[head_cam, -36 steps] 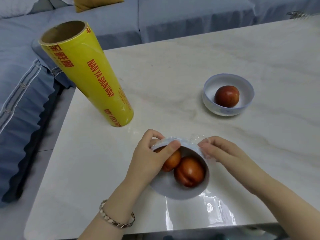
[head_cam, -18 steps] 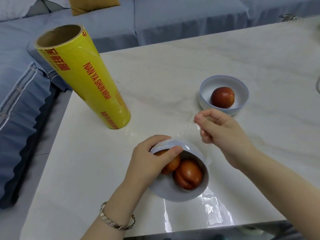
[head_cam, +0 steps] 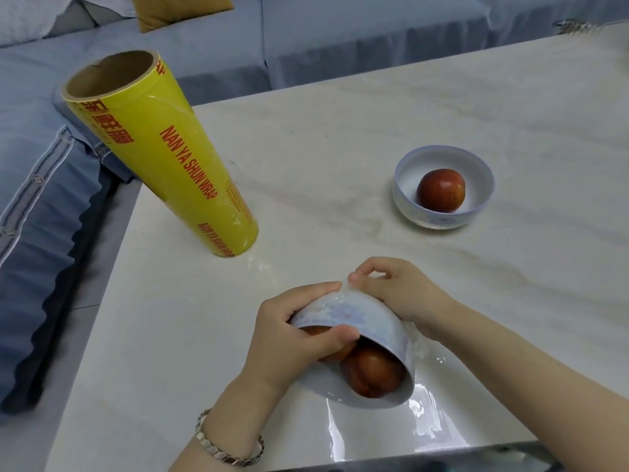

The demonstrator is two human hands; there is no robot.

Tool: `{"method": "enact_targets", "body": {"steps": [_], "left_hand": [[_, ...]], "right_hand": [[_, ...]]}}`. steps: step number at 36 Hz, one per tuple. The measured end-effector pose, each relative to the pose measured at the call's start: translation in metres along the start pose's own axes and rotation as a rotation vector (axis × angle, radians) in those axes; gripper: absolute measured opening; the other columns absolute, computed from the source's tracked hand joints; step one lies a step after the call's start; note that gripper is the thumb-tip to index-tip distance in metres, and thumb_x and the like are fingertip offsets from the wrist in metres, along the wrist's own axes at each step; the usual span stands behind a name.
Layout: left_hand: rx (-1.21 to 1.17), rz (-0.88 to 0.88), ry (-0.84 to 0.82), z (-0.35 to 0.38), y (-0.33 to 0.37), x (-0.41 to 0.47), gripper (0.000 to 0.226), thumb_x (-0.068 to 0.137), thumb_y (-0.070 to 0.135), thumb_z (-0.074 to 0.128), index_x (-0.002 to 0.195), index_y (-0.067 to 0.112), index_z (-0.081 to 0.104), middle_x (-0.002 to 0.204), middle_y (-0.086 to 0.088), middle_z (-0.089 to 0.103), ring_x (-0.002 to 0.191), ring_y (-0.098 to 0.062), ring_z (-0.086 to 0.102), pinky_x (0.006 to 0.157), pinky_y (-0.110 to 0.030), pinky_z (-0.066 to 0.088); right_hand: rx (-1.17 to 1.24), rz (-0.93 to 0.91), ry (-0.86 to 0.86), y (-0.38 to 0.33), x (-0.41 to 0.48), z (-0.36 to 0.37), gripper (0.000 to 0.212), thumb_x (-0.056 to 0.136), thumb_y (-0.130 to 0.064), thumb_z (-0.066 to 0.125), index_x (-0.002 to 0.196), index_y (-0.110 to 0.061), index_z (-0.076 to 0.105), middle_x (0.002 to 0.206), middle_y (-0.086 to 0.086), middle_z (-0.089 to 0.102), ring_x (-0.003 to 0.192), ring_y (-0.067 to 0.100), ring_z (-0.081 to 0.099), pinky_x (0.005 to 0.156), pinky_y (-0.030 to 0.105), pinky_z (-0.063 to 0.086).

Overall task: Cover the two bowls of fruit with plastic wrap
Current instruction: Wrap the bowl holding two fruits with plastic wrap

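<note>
Yellow plastic wrap roll (head_cam: 160,155), upright on desk (head_cam: 374,107): red lettering "NAN YA SHUN WRAP" along side, repeated near base; red Chinese characters below top rim; small print illegible.

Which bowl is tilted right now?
The near bowl, held by the left hand and right hand, is tipped with its mouth toward the camera; the far bowl sits upright on the table, untouched.

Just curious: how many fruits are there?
3: one fruit in the far bowl; two in the tilted near bowl, one exposed, one partly behind the left hand.
</note>
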State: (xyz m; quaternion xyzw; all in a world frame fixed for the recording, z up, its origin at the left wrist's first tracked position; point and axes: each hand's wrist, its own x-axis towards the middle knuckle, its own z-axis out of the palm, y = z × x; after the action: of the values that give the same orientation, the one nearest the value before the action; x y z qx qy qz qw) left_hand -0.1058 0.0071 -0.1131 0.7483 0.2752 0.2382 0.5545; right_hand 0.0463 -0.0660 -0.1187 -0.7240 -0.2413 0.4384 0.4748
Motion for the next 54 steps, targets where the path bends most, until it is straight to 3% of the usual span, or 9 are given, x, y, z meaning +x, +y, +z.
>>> {"method": "enact_targets", "body": {"steps": [6,9,17,21,25,35,41,45,54], "left_hand": [[0.023,0.062,-0.065,-0.003,0.002,0.000,0.052,0.050,0.075,0.069,0.099,0.060,0.062,0.099,0.031,0.067,0.093,0.005,0.064,0.079,-0.007,0.045],[0.040,0.085,-0.073,-0.004,0.001,0.001,0.042,0.054,0.056,0.074,0.095,0.058,0.065,0.097,0.031,0.068,0.093,0.005,0.064,0.079,-0.009,0.046],[0.007,0.038,-0.031,-0.003,0.000,0.002,0.034,0.052,0.052,0.070,0.087,0.054,0.069,0.091,0.027,0.070,0.088,0.004,0.065,0.076,-0.008,0.046],[0.008,0.007,-0.027,-0.001,0.000,0.005,0.031,0.051,0.044,0.067,0.080,0.054,0.070,0.090,0.025,0.071,0.088,0.004,0.065,0.074,-0.008,0.046],[0.025,-0.009,-0.007,0.000,-0.001,0.005,0.028,0.052,0.047,0.066,0.079,0.055,0.069,0.091,0.027,0.070,0.090,0.005,0.065,0.075,-0.006,0.045],[-0.038,-0.076,0.085,0.001,0.001,0.004,0.032,0.050,0.047,0.063,0.081,0.036,0.067,0.081,0.031,0.069,0.084,0.012,0.063,0.072,-0.003,0.043],[-0.047,-0.154,0.202,0.013,0.003,0.007,0.010,0.072,0.027,0.074,0.080,0.029,0.068,0.078,0.024,0.071,0.079,0.016,0.061,0.070,-0.001,0.043],[-0.103,-0.238,0.284,0.022,0.003,0.005,0.014,0.086,0.026,0.059,0.089,0.019,0.071,0.092,0.011,0.071,0.084,0.007,0.063,0.072,-0.005,0.045],[-0.044,-0.289,-0.106,-0.001,0.010,0.027,0.025,0.073,0.033,0.046,0.089,0.030,0.065,0.098,0.014,0.067,0.096,-0.003,0.060,0.084,-0.015,0.043]], "right_hand": [[0.064,0.166,-0.110,0.008,-0.006,-0.005,0.022,0.075,-0.031,0.073,0.065,-0.012,0.067,0.059,0.002,0.060,0.052,0.011,0.050,0.051,0.018,0.042],[0.020,0.187,-0.040,0.016,-0.003,-0.009,0.027,0.073,-0.034,0.075,0.061,-0.013,0.063,0.049,-0.002,0.056,0.043,0.007,0.047,0.042,0.012,0.038],[0.016,-0.204,0.399,-0.002,-0.024,-0.045,0.015,0.082,-0.017,0.066,0.066,-0.016,0.066,0.050,-0.005,0.061,0.046,0.000,0.056,0.054,0.007,0.044],[-0.050,-0.317,0.104,-0.018,-0.064,-0.036,0.017,0.083,-0.041,0.061,0.086,-0.027,0.071,0.090,-0.021,0.070,0.086,-0.011,0.061,0.077,0.001,0.040],[-0.324,-0.302,-0.100,-0.004,-0.066,-0.015,0.059,0.071,-0.070,0.051,0.121,-0.040,0.052,0.116,-0.040,0.047,0.110,-0.023,0.040,0.089,-0.005,0.027],[-0.134,-0.122,-0.198,0.006,-0.042,-0.008,0.068,0.052,-0.069,0.058,0.110,-0.033,0.060,0.106,-0.018,0.066,0.099,-0.004,0.060,0.091,0.022,0.048],[0.287,-0.096,-0.258,0.019,-0.054,-0.022,0.036,0.077,-0.027,0.057,0.108,-0.011,0.064,0.097,-0.005,0.072,0.091,0.003,0.066,0.072,0.012,0.049],[0.280,-0.098,-0.139,0.031,-0.058,-0.029,0.045,0.069,-0.050,0.067,0.093,-0.012,0.066,0.083,-0.006,0.068,0.080,0.006,0.063,0.072,0.014,0.049],[0.249,-0.161,-0.165,0.022,-0.051,-0.030,0.030,0.076,-0.030,0.059,0.100,-0.013,0.069,0.091,-0.006,0.071,0.087,0.004,0.064,0.074,0.011,0.047]]}}
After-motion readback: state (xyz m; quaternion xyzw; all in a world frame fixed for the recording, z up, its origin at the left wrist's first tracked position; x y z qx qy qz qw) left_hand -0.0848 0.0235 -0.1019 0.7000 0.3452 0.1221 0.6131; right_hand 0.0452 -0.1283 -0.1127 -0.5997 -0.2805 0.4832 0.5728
